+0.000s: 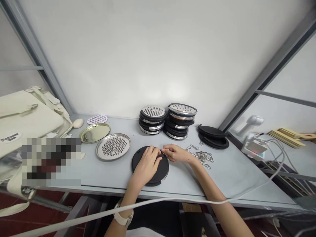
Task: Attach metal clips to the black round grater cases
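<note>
A round black disc (161,172) lies flat on the grey table (111,174) in front of me. My left hand (148,163) rests on top of it, fingers bent, the fingertips near its upper right part. At the disc's upper right edge, my right hand (175,153) is pinched with thumb and index finger together; what it holds is too small to make out. Just right of this hand is a loose pile of metal clips (203,156). To the left of the disc lies a round metal grater plate (113,146).
Two stacks of round graters (153,112) (182,108) stand by the wall. Black round holders (212,131) lie at the right, a gold-coloured plate (95,132) and purple-white disc (97,119) at the left. A pale bag (32,115) sits far left. A white cable (158,199) crosses the foreground.
</note>
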`<state>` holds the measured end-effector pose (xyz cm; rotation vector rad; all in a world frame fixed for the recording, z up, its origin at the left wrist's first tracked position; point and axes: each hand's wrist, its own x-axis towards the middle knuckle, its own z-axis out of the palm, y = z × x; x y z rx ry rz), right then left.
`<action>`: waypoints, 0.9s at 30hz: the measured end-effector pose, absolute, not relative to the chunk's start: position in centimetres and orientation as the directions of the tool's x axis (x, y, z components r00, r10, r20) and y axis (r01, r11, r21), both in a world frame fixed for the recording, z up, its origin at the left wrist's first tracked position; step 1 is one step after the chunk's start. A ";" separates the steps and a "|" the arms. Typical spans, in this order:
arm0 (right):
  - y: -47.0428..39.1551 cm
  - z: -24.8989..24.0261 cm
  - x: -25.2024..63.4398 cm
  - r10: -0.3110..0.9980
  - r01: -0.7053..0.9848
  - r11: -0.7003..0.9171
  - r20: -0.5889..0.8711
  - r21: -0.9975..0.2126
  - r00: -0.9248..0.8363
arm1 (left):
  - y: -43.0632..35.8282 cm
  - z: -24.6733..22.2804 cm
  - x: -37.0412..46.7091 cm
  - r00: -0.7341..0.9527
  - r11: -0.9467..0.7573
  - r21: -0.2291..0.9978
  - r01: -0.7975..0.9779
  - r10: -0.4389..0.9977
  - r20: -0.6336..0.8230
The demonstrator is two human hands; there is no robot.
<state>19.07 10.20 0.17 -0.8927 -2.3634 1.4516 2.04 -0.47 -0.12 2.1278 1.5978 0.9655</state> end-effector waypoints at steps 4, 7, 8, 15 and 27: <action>10.0 0.3 19.1 0.606 0.387 0.331 -0.121 -0.861 -0.786 | -0.4 -0.2 2.1 0.147 -0.328 0.609 0.722 0.933 0.329; 9.9 0.5 19.0 0.606 0.390 0.339 -0.118 -0.856 -0.787 | -0.3 -0.3 2.1 0.145 -0.325 0.606 0.727 0.934 0.327; 9.9 0.5 19.0 0.605 0.390 0.343 -0.117 -0.855 -0.787 | -0.3 -0.3 2.1 0.142 -0.320 0.605 0.729 0.935 0.324; 10.0 0.3 19.1 0.604 0.402 0.379 -0.106 -0.833 -0.790 | -0.4 -0.5 2.2 0.138 -0.307 0.599 0.740 0.940 0.311; 9.9 0.5 19.1 0.610 0.425 0.466 -0.066 -0.776 -0.789 | -0.2 -0.4 2.3 0.158 -0.315 0.584 0.748 0.939 0.305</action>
